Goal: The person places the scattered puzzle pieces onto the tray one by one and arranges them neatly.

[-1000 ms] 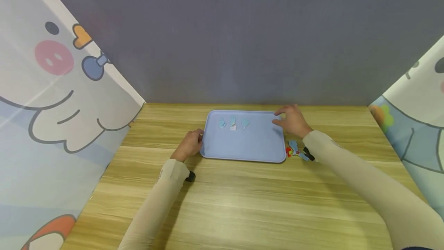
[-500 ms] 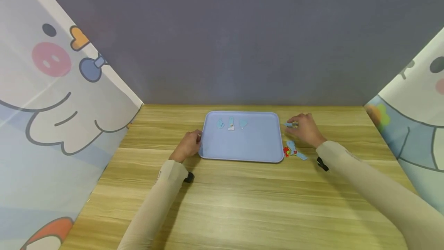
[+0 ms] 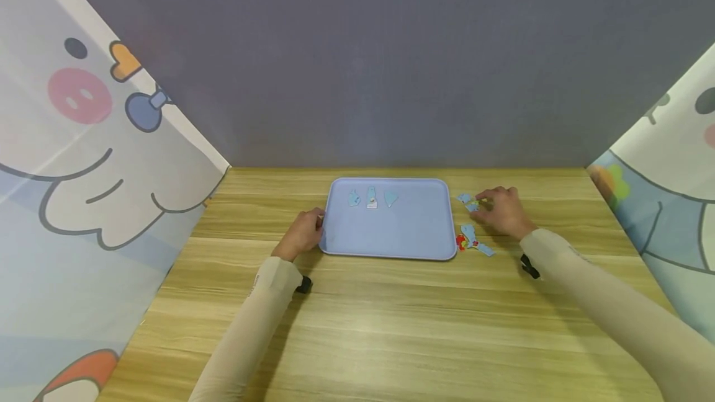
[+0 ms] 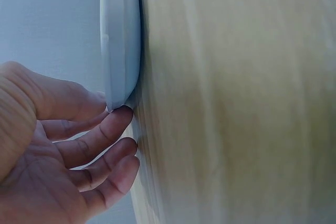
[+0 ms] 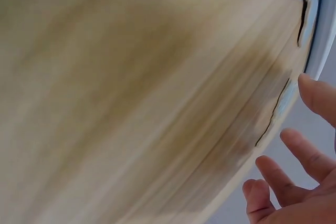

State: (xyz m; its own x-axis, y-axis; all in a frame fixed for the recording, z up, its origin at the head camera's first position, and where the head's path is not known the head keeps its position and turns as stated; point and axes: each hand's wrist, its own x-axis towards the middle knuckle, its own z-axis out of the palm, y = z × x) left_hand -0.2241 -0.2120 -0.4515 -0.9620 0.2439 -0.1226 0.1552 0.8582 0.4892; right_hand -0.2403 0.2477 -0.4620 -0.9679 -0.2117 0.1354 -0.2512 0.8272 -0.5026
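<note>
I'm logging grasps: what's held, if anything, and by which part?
The left hand pinches the tray by its left rim; the right hand visibly holds nothing.

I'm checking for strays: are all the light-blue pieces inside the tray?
No, three pieces lie in the tray, while other pieces lie on the table beside it.

Worktop: wood-patterned, yellow-brown, grain running mostly side to side. A grey wall rises plain along its far edge. A left panel borders the left edge, printed with a pink snout, an orange heart shape and blue areas. A right panel borders the right edge; a flower print sits near the far right corner. Light reflects softly off the worktop's middle.
</note>
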